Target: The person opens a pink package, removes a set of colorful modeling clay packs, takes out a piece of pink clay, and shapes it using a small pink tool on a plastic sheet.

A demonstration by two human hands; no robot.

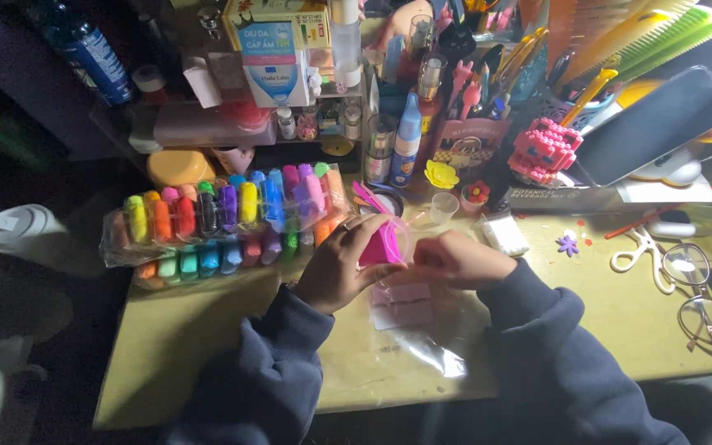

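Note:
My left hand (342, 264) grips a bright pink lump of clay (381, 245) in a clear wrapper, held above the desk's middle. My right hand (457, 259) pinches the same pink piece from the right side, fingers closed on its edge. Under both hands lies a clear plastic sheet (422, 346) with pale pink clay slabs (405, 303) on it. A clear pack of many-coloured clay sticks (224, 218) rests just left of my left hand. Both arms wear dark blue sleeves.
A yellowish desk (208, 330) holds scissors (644, 251) and glasses (698, 297) at right, a small clear cup (443, 206), a yellow clay flower (441, 174), a pink block figure (545, 150), bottles, combs and a dark phone (661, 124) at the back.

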